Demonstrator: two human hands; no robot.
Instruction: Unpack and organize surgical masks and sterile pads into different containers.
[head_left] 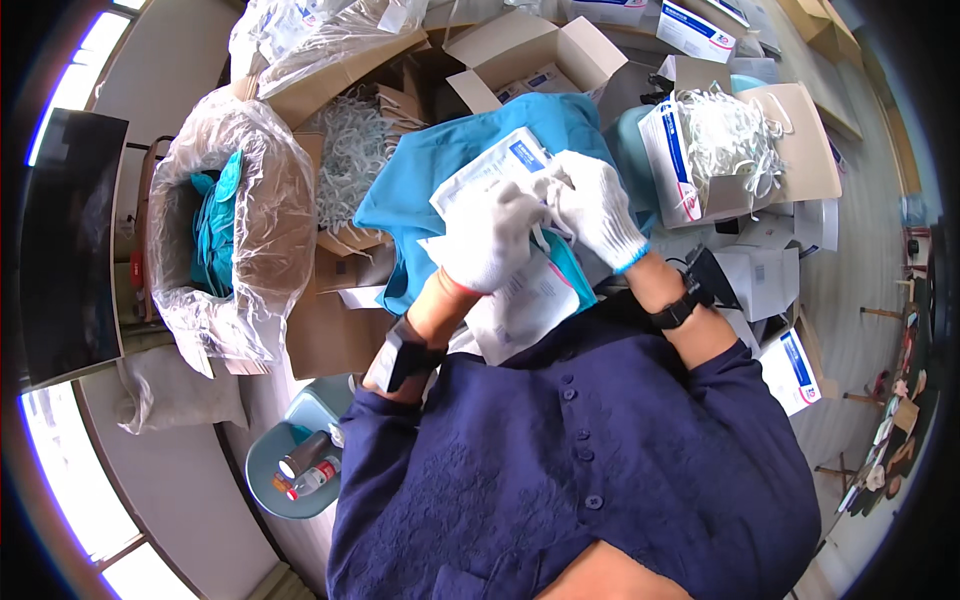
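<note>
Both hands wear white knitted gloves and meet over a blue cloth [400, 200] in front of me. My left hand [490, 235] is closed, its fingers bent toward the right hand, with a white printed packet [530, 308] hanging below it. My right hand [597, 208] pinches close beside it; the fingertips overlap and hide what lies between them. A teal folded piece [568, 268], like a face mask with a white loop near it, shows beside the packet under the hands. Another white packet with a blue label [500, 165] lies on the cloth beyond them.
A plastic-lined box [270, 230] of teal masks stands left. Beside it, a carton holds tangled white straps [355, 150]; another strap-filled box [725, 145] is right. An open carton [535, 55] sits ahead. A blue-grey stool [265, 485] with bottles stands lower left.
</note>
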